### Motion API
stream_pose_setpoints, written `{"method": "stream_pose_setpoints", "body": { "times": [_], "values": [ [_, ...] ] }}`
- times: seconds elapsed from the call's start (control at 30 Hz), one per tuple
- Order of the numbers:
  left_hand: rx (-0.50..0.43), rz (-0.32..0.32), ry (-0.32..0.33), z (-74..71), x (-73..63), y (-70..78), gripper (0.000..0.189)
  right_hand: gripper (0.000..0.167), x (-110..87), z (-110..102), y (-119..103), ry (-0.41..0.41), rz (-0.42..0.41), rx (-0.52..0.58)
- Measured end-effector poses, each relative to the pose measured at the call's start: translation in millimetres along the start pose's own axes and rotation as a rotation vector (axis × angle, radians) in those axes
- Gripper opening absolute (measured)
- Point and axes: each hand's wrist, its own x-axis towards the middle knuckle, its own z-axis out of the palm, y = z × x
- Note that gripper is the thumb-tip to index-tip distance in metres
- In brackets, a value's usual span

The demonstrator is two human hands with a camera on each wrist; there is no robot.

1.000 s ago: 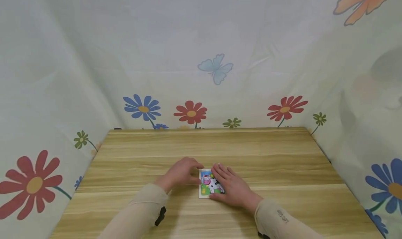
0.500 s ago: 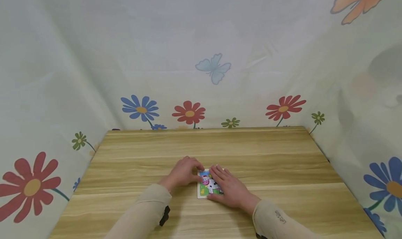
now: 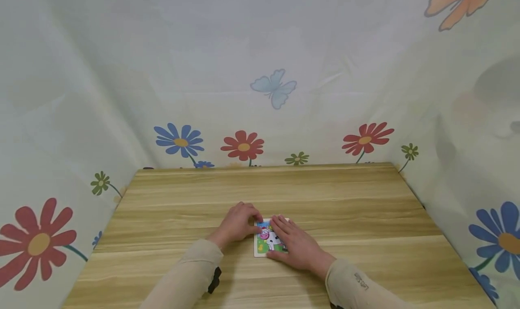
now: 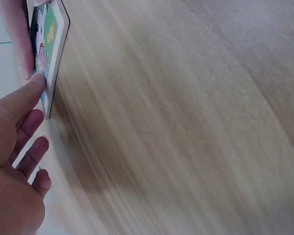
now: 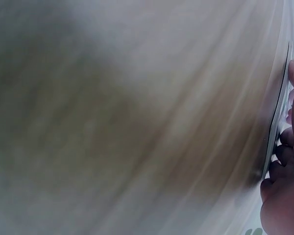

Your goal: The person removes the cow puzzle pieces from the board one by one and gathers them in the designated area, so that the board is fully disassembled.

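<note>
A small board with a cow picture (image 3: 270,239) and a pale rim lies on the table in the head view. My left hand (image 3: 239,221) is at its upper left corner, thumb on the picture and index finger by the far edge. In the left wrist view, the thumb of my left hand (image 4: 12,142) touches the face of the cow picture board (image 4: 49,44), and the other fingers curl below. Over the right part of the picture rests my right hand (image 3: 298,245), fingers extended. The right wrist view shows my right hand (image 5: 284,181) along the board's thin edge (image 5: 273,132).
The wood-grain table (image 3: 345,196) spreads around both hands. A pale cloth backdrop (image 3: 203,65) with printed flowers and butterflies hangs behind the table and along its sides.
The left hand's thumb and index finger have come slightly further onto the board's corner. The right hand stays on the board, and the view has shifted a little.
</note>
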Motion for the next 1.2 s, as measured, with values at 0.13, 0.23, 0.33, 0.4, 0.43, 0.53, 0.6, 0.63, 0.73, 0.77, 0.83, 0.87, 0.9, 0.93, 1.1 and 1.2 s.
{"method": "stream_pose_setpoints", "body": {
  "times": [0.13, 0.23, 0.33, 0.4, 0.43, 0.53, 0.6, 0.63, 0.73, 0.77, 0.83, 0.87, 0.9, 0.93, 1.1, 1.2],
  "values": [
    [-0.02, -0.001, 0.012, 0.3, -0.2, 0.7, 0.019, 0.086, -0.1, 0.3, 0.4, 0.003, 0.003, 0.005],
    [-0.033, -0.006, 0.021, 0.2, -0.4, 0.9, 0.019, 0.087, 0.2, 1.0, 1.3, 0.008, 0.002, 0.006],
    [-0.038, -0.005, 0.026, 0.7, -0.2, -0.1, 0.018, 0.086, 1.0, 0.5, 1.4, 0.018, -0.011, 0.001],
    [-0.039, -0.007, 0.024, 1.2, 0.1, -0.7, 0.017, 0.086, 1.1, 0.0, 1.3, 0.019, -0.017, 0.001],
    [-0.038, -0.008, 0.024, 1.9, 0.4, -1.4, 0.017, 0.086, 0.8, -0.4, 1.1, 0.02, -0.019, 0.002],
    [-0.034, -0.014, 0.021, 3.5, 1.3, -2.0, 0.016, 0.086, 0.4, -0.8, 1.4, 0.019, -0.019, 0.003],
    [-0.034, -0.021, 0.018, 3.9, 1.9, -1.5, 0.016, 0.086, 0.1, -1.0, 1.4, 0.017, -0.016, 0.006],
    [-0.036, -0.024, 0.017, 3.8, 2.2, -1.0, 0.016, 0.086, 0.0, -1.1, 1.4, 0.016, -0.015, 0.006],
    [-0.05, -0.033, 0.006, 2.5, 2.7, 1.3, 0.016, 0.086, -0.5, -1.6, 1.2, 0.013, -0.008, 0.011],
    [-0.054, -0.036, 0.002, 1.8, 2.8, 2.3, 0.016, 0.086, -0.6, -1.7, 1.2, 0.011, -0.006, 0.01],
    [-0.064, -0.038, -0.005, 0.8, 3.0, 3.6, 0.016, 0.086, -0.7, -1.6, 1.0, 0.009, -0.002, 0.012],
    [-0.068, -0.04, -0.009, 0.2, 3.0, 4.1, 0.017, 0.086, -0.6, -1.4, 1.0, 0.007, 0.0, 0.013],
    [-0.069, -0.039, -0.013, 0.0, 3.1, 4.3, 0.016, 0.086, -0.4, -1.1, 0.8, 0.005, 0.002, 0.012],
    [-0.072, -0.04, -0.016, -0.5, 3.2, 4.7, 0.017, 0.086, -0.3, -1.0, 0.7, 0.002, 0.005, 0.012],
    [-0.076, -0.04, -0.034, -1.1, 4.3, 4.4, 0.016, 0.087, 0.2, 0.1, -0.4, -0.008, 0.012, 0.011],
    [-0.086, -0.045, -0.044, -1.7, 4.9, 5.0, 0.017, 0.087, 0.4, 0.3, -0.7, -0.006, 0.011, 0.006]
  ]
}}
